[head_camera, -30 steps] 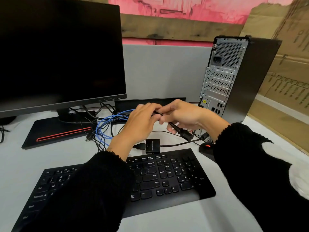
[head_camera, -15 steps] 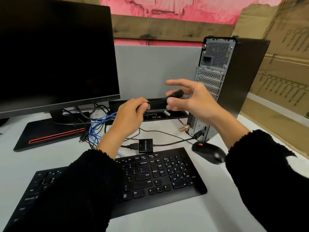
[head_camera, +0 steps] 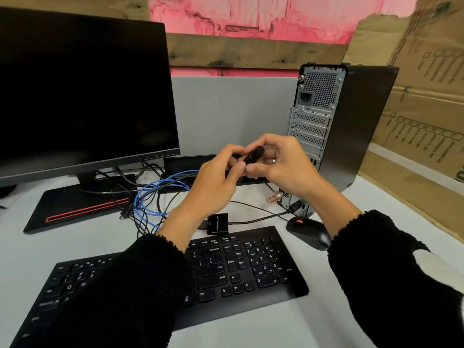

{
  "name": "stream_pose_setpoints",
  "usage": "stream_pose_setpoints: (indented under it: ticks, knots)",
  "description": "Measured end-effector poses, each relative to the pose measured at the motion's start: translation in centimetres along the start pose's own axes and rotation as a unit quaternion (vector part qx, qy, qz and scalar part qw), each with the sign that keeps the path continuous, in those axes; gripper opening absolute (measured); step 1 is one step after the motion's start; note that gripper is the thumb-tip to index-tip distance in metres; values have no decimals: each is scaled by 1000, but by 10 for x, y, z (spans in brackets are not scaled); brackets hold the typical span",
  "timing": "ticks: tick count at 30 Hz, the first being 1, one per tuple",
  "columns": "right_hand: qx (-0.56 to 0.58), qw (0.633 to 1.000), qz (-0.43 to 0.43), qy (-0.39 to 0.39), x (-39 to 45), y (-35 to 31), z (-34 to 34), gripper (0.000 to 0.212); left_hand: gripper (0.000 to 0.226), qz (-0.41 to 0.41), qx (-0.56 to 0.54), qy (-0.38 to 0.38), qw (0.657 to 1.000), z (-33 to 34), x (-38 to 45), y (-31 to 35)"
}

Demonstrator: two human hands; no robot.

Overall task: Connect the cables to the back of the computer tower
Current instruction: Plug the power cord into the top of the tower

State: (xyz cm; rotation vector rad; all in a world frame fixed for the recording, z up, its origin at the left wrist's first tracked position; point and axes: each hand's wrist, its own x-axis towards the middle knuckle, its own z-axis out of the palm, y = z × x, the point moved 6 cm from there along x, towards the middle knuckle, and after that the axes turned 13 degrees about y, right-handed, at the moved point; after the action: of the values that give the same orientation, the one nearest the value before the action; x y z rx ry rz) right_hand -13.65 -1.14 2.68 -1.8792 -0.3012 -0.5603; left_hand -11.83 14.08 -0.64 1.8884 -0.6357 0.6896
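Note:
The computer tower (head_camera: 351, 136) stands at the right with its grey perforated back panel (head_camera: 311, 126) facing me. One black cable (head_camera: 263, 217) is plugged in low on that panel. Both hands meet in front of the tower, a little left of its back. My left hand (head_camera: 216, 182) and my right hand (head_camera: 281, 167) pinch a black cable plug (head_camera: 253, 154) between their fingertips, held above the desk. A small black adapter box (head_camera: 218, 224) lies below my hands, just behind the keyboard.
A black monitor (head_camera: 82, 91) fills the left. Blue and black cables (head_camera: 150, 199) tangle beside its base. A black keyboard (head_camera: 238, 270) lies near me and a black mouse (head_camera: 310, 233) sits at the tower's foot. Cardboard (head_camera: 424, 101) leans at the right.
The plug rose from near the desk to mid-air. My right hand's fingers, spread half a second ago, have closed around the plug beside the left hand.

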Motion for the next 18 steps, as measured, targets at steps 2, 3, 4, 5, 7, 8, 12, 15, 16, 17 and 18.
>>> stream_pose_setpoints:
  ticks: [2, 3, 4, 5, 7, 8, 12, 15, 16, 17, 18]
  knots:
    - [-21, 999, -23, 14, -1, -3, -3, 28, 31, 1, 20, 5, 1000, 0, -2, 1]
    - [-25, 999, -32, 28, -2, -5, -6, 26, 30, -3, 30, 10, 1000, 0, -3, 1]
    - [-22, 998, -34, 45, -1, -5, -10, 24, 26, -10, 38, 14, 999, 0, -2, 1]
    - [-18, 998, -33, 58, -1, -5, -14, 21, 21, -20, 41, 18, 999, -1, -3, 0]
    - [-25, 996, -29, 74, 1, -6, -20, 17, 14, -30, 21, 11, 999, 0, -4, 1]
    - [-30, 996, -28, 78, 2, -8, -21, 16, 14, -26, 6, 5, 1000, 2, -5, 4]
    - [-90, 990, -53, 96, 6, -22, -30, 18, 11, 7, -13, 36, 999, 7, 1, 21]
    - [-192, 969, -111, 109, 16, -40, -46, 22, 11, 0, -3, 44, 999, 16, 21, 33]
    - [-235, 955, -146, 110, 20, -50, -52, 22, 13, -2, -3, 44, 999, 19, 29, 37]
    - [-271, 938, -182, 116, 23, -62, -58, 21, 16, -3, -4, 44, 999, 21, 38, 42]
    - [-290, 924, -213, 131, 26, -75, -67, 20, 19, -5, -4, 44, 999, 23, 46, 46]
